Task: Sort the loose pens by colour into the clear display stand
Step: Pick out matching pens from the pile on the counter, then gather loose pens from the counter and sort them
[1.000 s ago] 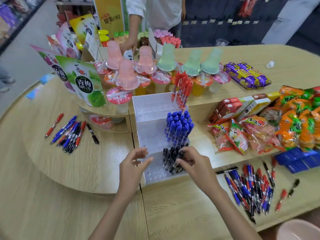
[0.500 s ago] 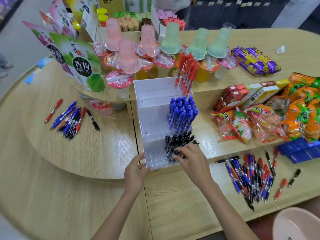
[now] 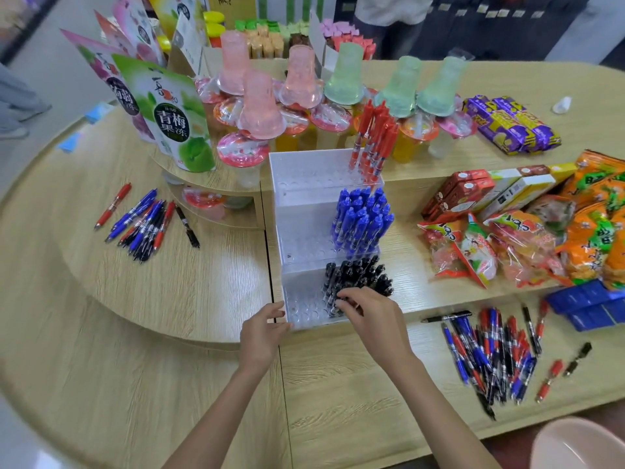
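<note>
Head view: clear display stand [image 3: 304, 211] sits on the wooden table [image 3: 169, 299], dead centre, 3 stepped tiers. Top tier holds red pens [image 3: 373, 140], middle tier blue pens [image 3: 362, 221], bottom tier black pens [image 3: 362, 274]. All 3 groups stand upright at the right end of their tiers, with rows of holes showing to their left. Right hand [image 3: 375, 319] is over the front of the bottom tier, fingers curled and pinching 1 black pen [image 3: 338, 304] at the near edge of the black group. Its tip is hidden, so I can't tell if it's seated in a hole. Left hand [image 3: 262, 333] is relaxed, fingers lightly bent, tips touching the stand's front-left corner, not wrapped round it. Loose stock: a mixed pile [image 3: 490, 353] of red, blue and black pens lies on the table right of the right hand. 1 lone pen [image 3: 446, 316] lies between that pile and the stand, and a few strays lie further right. A smaller bunch [image 3: 145, 221] lies well left of the stand. Behind the stand I see jelly cups [image 3: 257, 106] on a raised shelf, snack bags [image 3: 592, 231] to the right, and a pink bowl [image 3: 581, 445] in the bottom right corner.
</note>
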